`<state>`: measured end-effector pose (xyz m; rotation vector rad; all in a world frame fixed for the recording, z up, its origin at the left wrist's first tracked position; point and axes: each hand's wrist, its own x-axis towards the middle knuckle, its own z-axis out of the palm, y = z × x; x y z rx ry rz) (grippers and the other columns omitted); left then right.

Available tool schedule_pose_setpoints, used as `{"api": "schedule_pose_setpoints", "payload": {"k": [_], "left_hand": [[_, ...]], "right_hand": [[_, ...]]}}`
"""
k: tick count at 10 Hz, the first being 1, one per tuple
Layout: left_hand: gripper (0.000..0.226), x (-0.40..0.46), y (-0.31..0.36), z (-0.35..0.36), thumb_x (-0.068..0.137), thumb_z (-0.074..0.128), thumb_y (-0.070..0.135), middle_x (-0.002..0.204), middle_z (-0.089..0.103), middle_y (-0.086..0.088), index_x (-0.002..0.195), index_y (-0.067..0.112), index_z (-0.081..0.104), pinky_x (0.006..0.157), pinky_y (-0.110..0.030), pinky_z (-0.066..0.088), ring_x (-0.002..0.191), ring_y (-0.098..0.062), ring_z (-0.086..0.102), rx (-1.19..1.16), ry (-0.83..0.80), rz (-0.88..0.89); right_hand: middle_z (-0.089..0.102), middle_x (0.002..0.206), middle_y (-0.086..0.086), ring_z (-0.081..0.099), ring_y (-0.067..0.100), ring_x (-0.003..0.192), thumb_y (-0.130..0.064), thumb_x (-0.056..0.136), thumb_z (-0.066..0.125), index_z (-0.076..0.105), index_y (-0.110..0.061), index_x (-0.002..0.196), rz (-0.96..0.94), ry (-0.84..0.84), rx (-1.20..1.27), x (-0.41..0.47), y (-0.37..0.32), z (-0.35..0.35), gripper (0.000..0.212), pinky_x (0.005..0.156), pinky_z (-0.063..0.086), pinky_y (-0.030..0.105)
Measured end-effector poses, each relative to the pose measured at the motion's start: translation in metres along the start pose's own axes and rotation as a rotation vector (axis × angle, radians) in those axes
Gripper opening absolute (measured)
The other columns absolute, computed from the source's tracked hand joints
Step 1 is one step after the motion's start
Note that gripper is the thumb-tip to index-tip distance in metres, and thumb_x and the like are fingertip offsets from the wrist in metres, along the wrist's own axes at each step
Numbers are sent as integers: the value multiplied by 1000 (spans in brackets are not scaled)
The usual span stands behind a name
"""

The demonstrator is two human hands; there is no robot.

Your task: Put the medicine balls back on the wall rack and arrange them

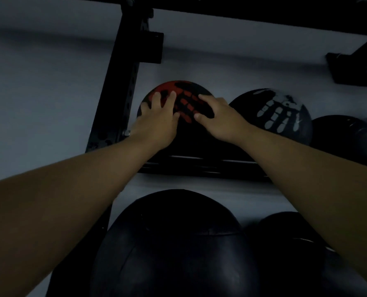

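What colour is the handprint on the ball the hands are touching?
Red handprint on a black medicine ball, head view.

left arm: bare, reaches up from the low left | left hand: palm down, fingers spread wide, a bit bent | right arm: bare, reaches up from the low right | right hand: palm down, fingers spread | hands: close together, thumbs not touching

On the upper rail of the black metal wall rack, the round black rubber ball with a red handprint sits leftmost, just right of the black perforated steel upright. The left hand and right hand lie on its near face. Just beside it to the right sits the round black ball with a white handprint, then a plain dark ball. Below the rail, two large black stitched balls lie side by side.
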<state>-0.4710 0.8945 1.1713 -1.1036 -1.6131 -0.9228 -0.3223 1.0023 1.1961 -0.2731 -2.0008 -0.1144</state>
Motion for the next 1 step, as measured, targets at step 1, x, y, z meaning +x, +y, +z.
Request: {"api": "schedule_pose_setpoints", "payload": {"k": [1], "left_hand": [[71,-15,9,3,110,44,36,176,4,-19,169,24,8,114,-60,37,153,-48,21,31,-7,13]], "right_hand": [[39,165,12,42,30,150,-44,106,53,37,-27,163,8,-5,-34,-11,-1,-8,62,125,36,44]]}}
